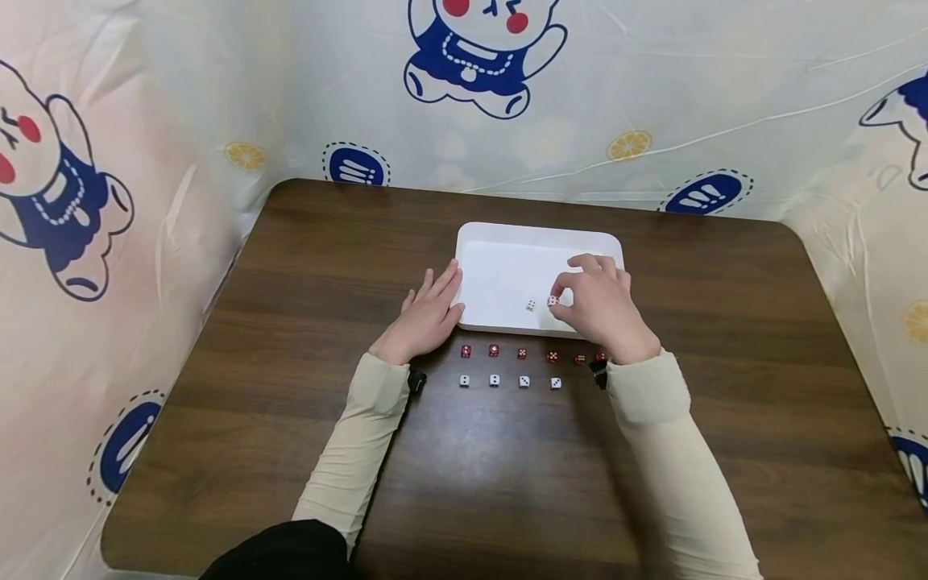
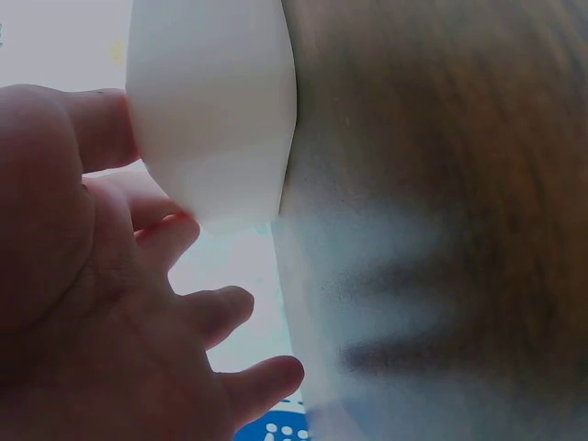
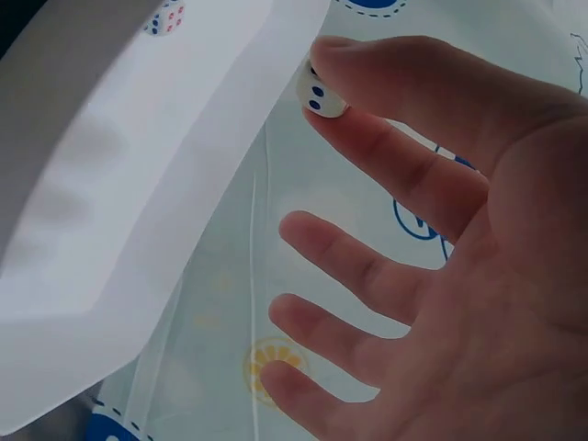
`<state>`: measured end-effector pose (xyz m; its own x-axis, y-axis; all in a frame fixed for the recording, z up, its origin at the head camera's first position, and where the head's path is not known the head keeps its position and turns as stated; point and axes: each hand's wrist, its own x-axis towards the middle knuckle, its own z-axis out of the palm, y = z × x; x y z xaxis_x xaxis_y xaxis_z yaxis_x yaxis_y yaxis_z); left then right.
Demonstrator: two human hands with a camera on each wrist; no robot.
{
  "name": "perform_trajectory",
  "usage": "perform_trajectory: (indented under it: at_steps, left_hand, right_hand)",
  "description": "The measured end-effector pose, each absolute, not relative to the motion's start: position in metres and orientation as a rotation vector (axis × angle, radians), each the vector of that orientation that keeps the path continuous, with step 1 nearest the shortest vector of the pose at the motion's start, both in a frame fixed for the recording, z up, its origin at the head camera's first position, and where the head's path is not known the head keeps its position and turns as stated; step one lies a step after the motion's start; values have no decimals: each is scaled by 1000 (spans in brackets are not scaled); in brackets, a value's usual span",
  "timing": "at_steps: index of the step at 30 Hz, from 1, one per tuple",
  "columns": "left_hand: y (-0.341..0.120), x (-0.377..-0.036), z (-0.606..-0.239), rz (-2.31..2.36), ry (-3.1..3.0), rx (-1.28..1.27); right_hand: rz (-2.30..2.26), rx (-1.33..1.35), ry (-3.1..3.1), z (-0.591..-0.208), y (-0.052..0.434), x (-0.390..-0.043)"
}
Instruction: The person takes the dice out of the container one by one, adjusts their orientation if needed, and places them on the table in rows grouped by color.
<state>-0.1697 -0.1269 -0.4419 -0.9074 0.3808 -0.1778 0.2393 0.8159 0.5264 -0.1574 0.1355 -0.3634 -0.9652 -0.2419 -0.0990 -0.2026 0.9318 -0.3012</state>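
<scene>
A shallow white tray (image 1: pixel 507 266) lies on the table. My left hand (image 1: pixel 426 314) rests at the tray's left edge with straight fingers; in the left wrist view fingertips of that hand (image 2: pixel 119 248) touch the outer wall of the tray (image 2: pixel 216 101). Over the tray's right side, my right hand (image 1: pixel 603 306) pinches a white die (image 1: pixel 553 300) between thumb and forefinger, and dark pips show on this die (image 3: pixel 319 96) in the right wrist view. Another white die (image 1: pixel 531 305) sits inside the tray, left of the pinched one.
In front of the tray runs a row of several red dice (image 1: pixel 522 354), its right end partly hidden by my right wrist. Nearer me is a row of several white dice (image 1: pixel 524 382). The brown table (image 1: pixel 326 258) meets a printed curtain (image 1: pixel 304 97) behind and at the sides.
</scene>
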Motion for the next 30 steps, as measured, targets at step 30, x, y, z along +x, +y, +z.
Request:
perform_trajectory:
  at_steps: [30]
  left_hand:
    - [-127, -171, -444, 743, 2723, 472]
  right_hand:
    - [-449, -325, 2869, -389, 177, -112]
